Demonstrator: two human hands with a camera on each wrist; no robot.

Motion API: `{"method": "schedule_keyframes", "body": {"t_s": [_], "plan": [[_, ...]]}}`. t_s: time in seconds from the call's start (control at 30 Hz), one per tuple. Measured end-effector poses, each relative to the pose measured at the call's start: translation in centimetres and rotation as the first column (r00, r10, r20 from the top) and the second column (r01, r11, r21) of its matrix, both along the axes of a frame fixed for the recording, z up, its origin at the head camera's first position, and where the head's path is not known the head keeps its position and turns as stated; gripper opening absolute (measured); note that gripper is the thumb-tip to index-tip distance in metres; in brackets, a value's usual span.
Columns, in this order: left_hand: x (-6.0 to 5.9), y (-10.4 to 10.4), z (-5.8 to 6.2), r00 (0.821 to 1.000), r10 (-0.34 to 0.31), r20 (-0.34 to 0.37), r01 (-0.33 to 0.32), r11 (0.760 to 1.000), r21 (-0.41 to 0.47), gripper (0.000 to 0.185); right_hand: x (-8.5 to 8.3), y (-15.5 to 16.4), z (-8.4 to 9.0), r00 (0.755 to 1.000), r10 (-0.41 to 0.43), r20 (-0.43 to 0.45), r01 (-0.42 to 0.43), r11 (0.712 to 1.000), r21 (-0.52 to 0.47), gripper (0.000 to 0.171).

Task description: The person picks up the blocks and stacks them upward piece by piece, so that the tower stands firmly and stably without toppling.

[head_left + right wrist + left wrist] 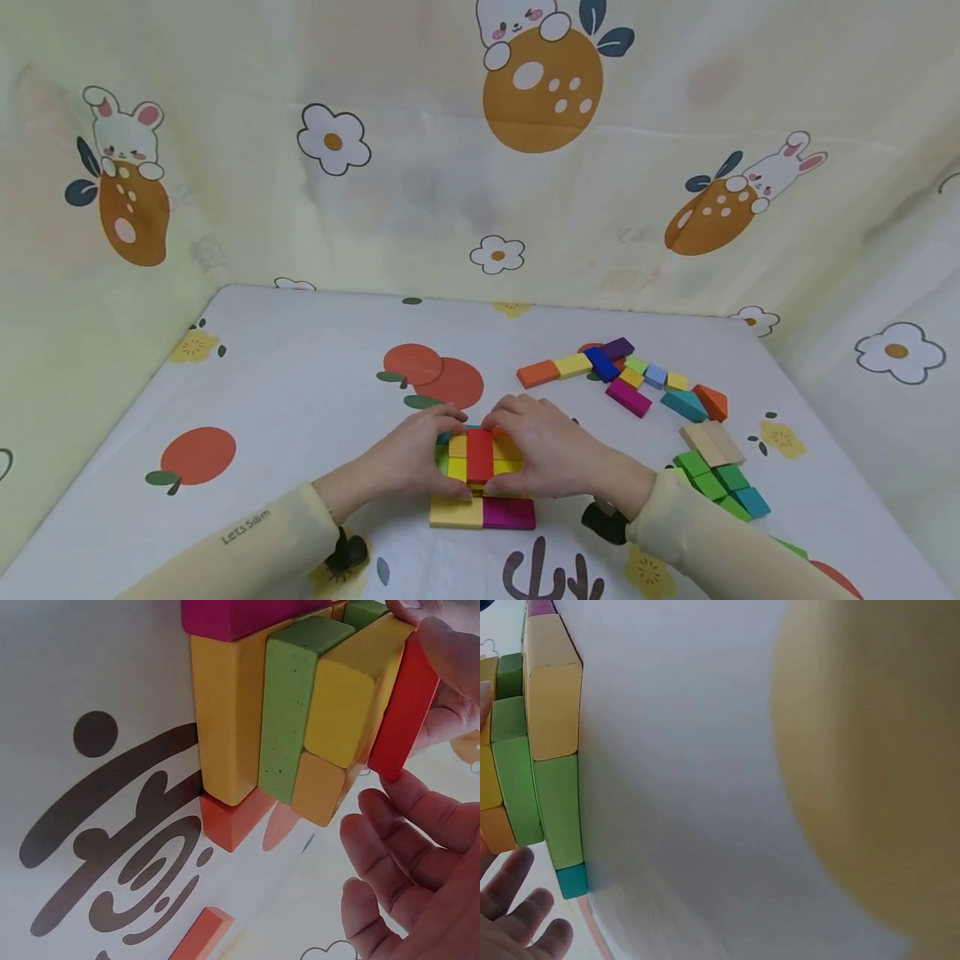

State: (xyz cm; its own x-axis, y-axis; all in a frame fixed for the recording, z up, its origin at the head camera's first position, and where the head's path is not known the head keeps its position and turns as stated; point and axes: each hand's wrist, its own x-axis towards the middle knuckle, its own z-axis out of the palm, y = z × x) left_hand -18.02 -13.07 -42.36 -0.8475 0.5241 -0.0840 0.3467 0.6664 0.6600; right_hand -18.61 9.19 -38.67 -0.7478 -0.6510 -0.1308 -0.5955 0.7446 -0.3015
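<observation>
- Both hands at a low stack of coloured blocks (480,483), near front edge of the table (300,375), centre.
- Left hand (416,458) cups the stack's left side, fingers curved against the blocks; left wrist view shows only fingertips (514,915) just beside green and yellow blocks.
- Right hand (551,450) on the stack's right side, fingers bent over the top beside the red block (480,456).
- Right wrist view: red block (405,712) stands on top, fingers touching its edges, palm slack; firm grip cannot be told.
- Bottom layer: yellow block (456,512) and magenta block (508,514) side by side, touching.
- Loose blocks (622,375) scattered back right; tan and green blocks (716,467) further right, well apart from the stack.
- Cartoon-print curtain (480,167) behind.
</observation>
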Motion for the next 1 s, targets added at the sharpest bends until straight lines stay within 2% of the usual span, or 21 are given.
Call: {"method": "schedule_keyframes", "body": {"t_s": [0.37, 1.0], "plan": [[0.00, 0.04, -0.15, 1.000, 0.003, 0.017, -0.003, 1.000, 0.006, 0.069, -0.07, -0.13, -0.05, 1.000, -0.013, 0.016, 0.013, 1.000, 0.005, 0.064], [-0.05, 0.03, -0.24, 1.000, 0.004, 0.003, -0.004, 1.000, 0.007, 0.070, -0.09, 0.04, -0.02, 0.999, -0.012, 0.043, 0.013, 1.000, -0.021, 0.066]]}}
